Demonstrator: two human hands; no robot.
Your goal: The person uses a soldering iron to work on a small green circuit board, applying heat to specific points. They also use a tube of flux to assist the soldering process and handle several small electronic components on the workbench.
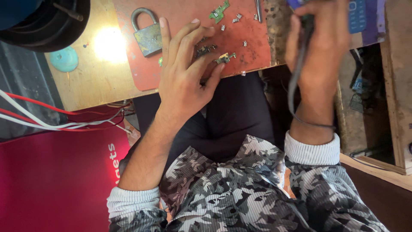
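— two hands: the left hand (pixel 189 71) lies spread, fingertips pinning a small circuit piece (pixel 225 57) on the red mat (pixel 180 17).
— and the right hand (pixel 319 47)?
— closed round a corded tool (pixel 300 51); its cable could likely sweep the loose parts (pixel 237 18) off.

A wooden bench (pixel 92 86) spans the far side, with a bright glare of lamp light (pixel 109 44) on its left part. A red panel (pixel 56 180) fills the near left; wooden framing (pixel 397 99) stands right.

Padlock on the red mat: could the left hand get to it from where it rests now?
Probably yes. The left hand lies on the red mat with its fingertips beside the padlock, and nothing lies between them.
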